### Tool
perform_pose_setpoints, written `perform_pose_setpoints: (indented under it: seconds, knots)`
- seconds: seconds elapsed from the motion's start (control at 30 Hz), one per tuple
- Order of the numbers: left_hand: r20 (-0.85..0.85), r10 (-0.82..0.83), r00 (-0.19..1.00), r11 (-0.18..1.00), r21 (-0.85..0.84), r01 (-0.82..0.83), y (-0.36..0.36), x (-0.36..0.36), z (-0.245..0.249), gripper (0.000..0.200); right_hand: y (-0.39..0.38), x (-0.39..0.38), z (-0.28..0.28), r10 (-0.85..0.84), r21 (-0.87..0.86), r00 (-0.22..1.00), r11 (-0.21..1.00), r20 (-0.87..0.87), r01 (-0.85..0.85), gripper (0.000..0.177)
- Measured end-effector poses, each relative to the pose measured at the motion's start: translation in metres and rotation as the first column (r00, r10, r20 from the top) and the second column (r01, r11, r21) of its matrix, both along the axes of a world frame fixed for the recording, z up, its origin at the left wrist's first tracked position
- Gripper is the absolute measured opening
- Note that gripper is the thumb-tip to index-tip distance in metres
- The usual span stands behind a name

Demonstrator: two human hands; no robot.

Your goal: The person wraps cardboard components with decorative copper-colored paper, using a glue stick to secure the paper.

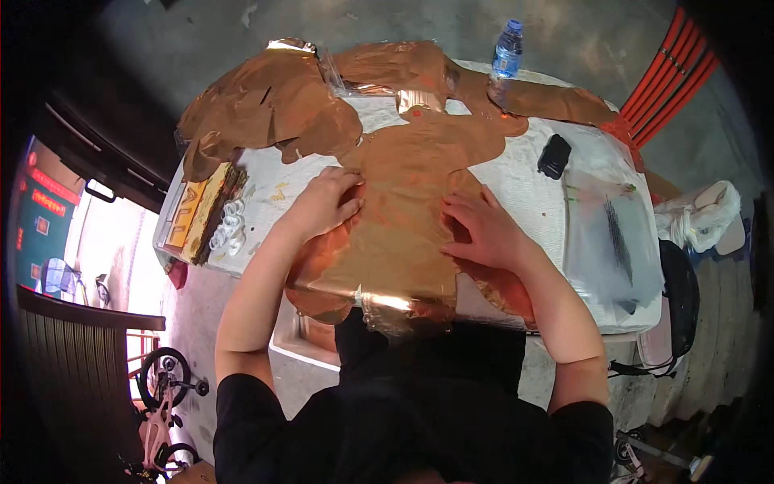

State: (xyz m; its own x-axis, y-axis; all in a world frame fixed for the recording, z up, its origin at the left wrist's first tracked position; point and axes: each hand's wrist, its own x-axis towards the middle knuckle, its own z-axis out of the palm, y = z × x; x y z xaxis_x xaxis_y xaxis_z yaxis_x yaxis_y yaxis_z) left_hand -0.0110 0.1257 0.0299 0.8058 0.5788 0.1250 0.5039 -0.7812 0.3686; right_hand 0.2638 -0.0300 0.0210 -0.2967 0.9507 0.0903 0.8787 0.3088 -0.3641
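A large copper-coloured foil sheet [403, 218] with wavy edges lies before me, its shiny front end hanging over the table edge near my lap. My left hand [329, 200] is on its left edge, fingers curled and closed at the foil. On the opposite edge, my right hand [482, 230] has bent fingers and thumb closing at the sheet's side. Beneath both hands, more copper foil shows on either side. Further copper-coloured foil pieces [266, 105] spread across the far left and the back of the table.
On the white-covered table [532, 194] are a water bottle [507, 50], a black object [555, 156], a clear plastic bag [613, 242], a yellow printed packet [197, 214] and white rings [229, 227]. Red pipes [671, 77] rise behind; a bicycle [165, 411] stands lower left.
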Motion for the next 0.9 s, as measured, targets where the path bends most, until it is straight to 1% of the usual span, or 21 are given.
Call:
perform_pose_setpoints:
  seconds: [0.03, 0.17, 0.23, 0.27, 0.3, 0.37, 0.5, 0.6, 0.67, 0.73, 0.77, 0.83, 0.87, 0.9]
  knots:
    - [-0.005, -0.006, 1.000, 1.000, -0.024, 0.006, 0.001, 0.001, 0.003, 0.036, 0.000, 0.000, 0.000, -0.007, 0.000, 1.000, 1.000, -0.018, 0.007, 0.065]
    - [-0.010, 0.004, 1.000, 1.000, -0.028, -0.004, -0.001, 0.024, 0.017, 0.032, 0.000, 0.000, -0.004, -0.006, 0.022, 1.000, 1.000, -0.013, 0.006, 0.065]
    - [0.157, -0.074, 0.985, 0.997, 0.035, 0.070, 0.001, 0.046, 0.009, 0.019, 0.000, 0.000, -0.002, -0.014, -0.005, 1.000, 1.000, 0.008, 0.014, 0.065]
    - [0.151, -0.147, 0.977, 0.983, 0.136, 0.127, 0.008, 0.057, -0.003, 0.019, 0.000, -0.001, -0.001, -0.014, -0.001, 1.000, 1.000, 0.014, 0.014, 0.065]
    - [0.159, -0.147, 0.976, 0.982, 0.141, 0.125, 0.010, 0.070, -0.008, 0.019, 0.000, -0.001, 0.000, -0.011, -0.017, 1.000, 1.000, 0.020, 0.012, 0.065]
    - [0.178, -0.230, 0.957, 0.970, 0.120, 0.211, 0.013, 0.095, -0.015, 0.020, 0.001, -0.001, 0.002, -0.008, -0.025, 0.999, 1.000, 0.037, 0.009, 0.065]
    - [0.166, -0.214, 0.963, 0.970, 0.150, 0.189, 0.032, 0.123, -0.029, 0.021, 0.000, -0.001, 0.002, -0.012, -0.040, 0.999, 0.999, 0.043, 0.014, 0.066]
    - [0.215, -0.204, 0.955, 0.970, 0.175, 0.168, 0.038, 0.125, -0.039, 0.025, 0.001, -0.002, 0.005, -0.006, -0.049, 0.999, 0.999, 0.042, 0.008, 0.066]
    - [0.277, -0.129, 0.952, 0.982, 0.169, 0.083, 0.033, 0.121, -0.045, 0.027, -0.001, 0.000, 0.003, -0.010, -0.066, 0.999, 0.998, 0.035, 0.012, 0.065]
    - [0.294, -0.143, 0.945, 0.980, 0.177, 0.093, 0.034, 0.121, -0.050, 0.028, -0.002, 0.000, -0.002, 0.002, 0.032, 1.000, 0.999, -0.019, -0.001, 0.061]
    - [0.312, -0.155, 0.938, 0.976, 0.194, 0.096, 0.036, 0.121, -0.051, 0.028, -0.002, 0.003, 0.001, -0.002, 0.029, 1.000, 1.000, -0.017, 0.003, 0.061]
    - [0.309, -0.150, 0.939, 0.977, 0.193, 0.093, 0.036, 0.122, -0.051, 0.029, -0.001, 0.010, 0.024, -0.090, -0.163, 0.983, 0.985, -0.160, 0.063, 0.053]
    - [0.303, -0.140, 0.943, 0.978, 0.188, 0.085, 0.036, 0.122, -0.052, 0.030, -0.001, 0.013, 0.029, -0.095, -0.161, 0.983, 0.984, -0.158, 0.069, 0.053]
    - [0.304, -0.148, 0.941, 0.978, 0.187, 0.093, 0.035, 0.122, -0.050, 0.030, -0.003, 0.018, 0.033, -0.240, -0.159, 0.960, 0.963, -0.142, 0.217, 0.048]
